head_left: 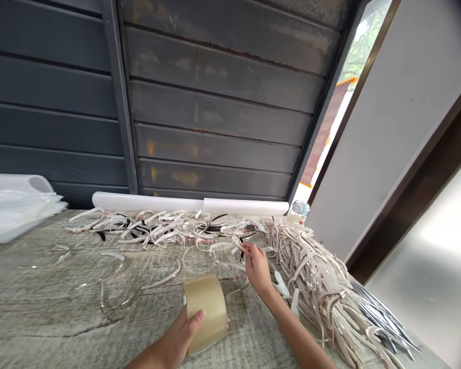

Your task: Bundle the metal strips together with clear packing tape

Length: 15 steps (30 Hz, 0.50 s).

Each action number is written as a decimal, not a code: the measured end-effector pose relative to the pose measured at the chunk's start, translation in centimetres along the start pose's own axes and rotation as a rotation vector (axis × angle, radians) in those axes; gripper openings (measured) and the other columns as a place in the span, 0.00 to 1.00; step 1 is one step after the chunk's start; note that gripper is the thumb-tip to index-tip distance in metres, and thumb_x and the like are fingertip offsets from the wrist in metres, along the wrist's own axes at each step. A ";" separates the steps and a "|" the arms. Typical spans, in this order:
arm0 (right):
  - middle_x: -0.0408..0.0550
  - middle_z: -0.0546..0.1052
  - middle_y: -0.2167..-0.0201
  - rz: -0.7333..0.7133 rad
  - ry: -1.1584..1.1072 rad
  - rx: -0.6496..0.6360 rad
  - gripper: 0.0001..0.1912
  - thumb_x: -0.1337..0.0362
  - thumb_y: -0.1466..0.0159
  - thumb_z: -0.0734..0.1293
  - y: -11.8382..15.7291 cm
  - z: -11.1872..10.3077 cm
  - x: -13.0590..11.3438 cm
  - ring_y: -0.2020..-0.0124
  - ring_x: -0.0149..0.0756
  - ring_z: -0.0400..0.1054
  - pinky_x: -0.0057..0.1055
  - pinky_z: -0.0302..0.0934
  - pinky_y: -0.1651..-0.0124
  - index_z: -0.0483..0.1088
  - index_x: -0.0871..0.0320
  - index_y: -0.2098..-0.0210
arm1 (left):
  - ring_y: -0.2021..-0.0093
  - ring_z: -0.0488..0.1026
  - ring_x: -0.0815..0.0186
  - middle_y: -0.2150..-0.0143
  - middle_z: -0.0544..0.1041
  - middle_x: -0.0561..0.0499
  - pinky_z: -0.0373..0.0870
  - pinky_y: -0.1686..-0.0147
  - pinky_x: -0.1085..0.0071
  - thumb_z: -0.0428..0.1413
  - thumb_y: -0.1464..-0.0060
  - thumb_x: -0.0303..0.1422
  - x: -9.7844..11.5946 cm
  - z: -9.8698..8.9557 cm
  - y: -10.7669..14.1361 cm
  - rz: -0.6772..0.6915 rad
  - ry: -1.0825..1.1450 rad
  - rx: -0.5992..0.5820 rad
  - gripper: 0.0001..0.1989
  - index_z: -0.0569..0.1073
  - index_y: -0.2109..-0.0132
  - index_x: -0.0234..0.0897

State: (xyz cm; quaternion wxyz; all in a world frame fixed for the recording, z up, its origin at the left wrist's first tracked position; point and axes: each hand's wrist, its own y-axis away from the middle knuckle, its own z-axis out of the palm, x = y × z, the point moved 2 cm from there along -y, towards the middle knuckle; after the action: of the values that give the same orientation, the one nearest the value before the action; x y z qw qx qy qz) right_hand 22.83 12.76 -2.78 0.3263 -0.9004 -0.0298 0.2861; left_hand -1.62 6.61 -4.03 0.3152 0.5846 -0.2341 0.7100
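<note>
A wide roll of yellowish clear tape [207, 312] stands on edge near the front of the grey wood-grained table [46, 318]; my left hand [182, 330] is wrapped round it, thumb on the near face. Further right, my right hand [256, 261] reaches to the curved strips, its fingers pinched at a white and rose-coloured strip [237, 242]. What exactly lies between the fingertips is too small to make out. Several loose curved strips [115, 262] lie to the left of the roll. A tangled pile of similar strips [172, 228] stretches along the back.
A thick bundle of strips [311, 266] covers the right side, with dark grey strips [384, 312] beyond it. White rolls [149, 201] lie along the slatted wall. Plastic sheets [15, 210] are at the left, and a clear jar [299, 210] stands at the back right.
</note>
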 end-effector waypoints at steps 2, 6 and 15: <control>0.54 0.76 0.53 -0.044 -0.010 -0.012 0.17 0.63 0.30 0.50 0.2 -0.2 -0.7 0.50 0.39 0.67 0.39 0.61 0.46 0.66 0.58 0.53 | 0.50 0.74 0.46 0.53 0.79 0.39 0.64 0.44 0.50 0.50 0.47 0.60 -0.2 -0.1 0.0 -0.003 -0.006 0.010 0.32 0.78 0.54 0.37; 0.52 0.76 0.56 -0.152 -0.012 -0.123 0.14 0.68 0.33 0.53 0.6 -0.5 -2.4 0.52 0.37 0.67 0.35 0.61 0.48 0.67 0.58 0.55 | 0.50 0.74 0.45 0.52 0.79 0.38 0.64 0.43 0.49 0.48 0.45 0.59 -1.8 -0.6 0.0 0.013 0.022 0.055 0.33 0.77 0.53 0.36; 0.45 0.77 0.68 -0.266 0.088 -0.423 0.07 0.64 0.41 0.64 1.9 0.2 -4.0 0.58 0.38 0.66 0.39 0.51 0.45 0.72 0.56 0.63 | 0.42 0.68 0.38 0.52 0.79 0.43 0.63 0.39 0.53 0.54 0.65 0.66 -2.2 -2.8 0.3 0.141 -0.020 0.322 0.36 0.78 0.57 0.46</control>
State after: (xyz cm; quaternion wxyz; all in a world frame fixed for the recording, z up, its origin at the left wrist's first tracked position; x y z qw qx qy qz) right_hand 19.11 10.41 -2.08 0.1666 -0.9484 -0.1931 0.1883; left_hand -3.51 8.02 -6.73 0.1645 0.6166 -0.1607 0.7529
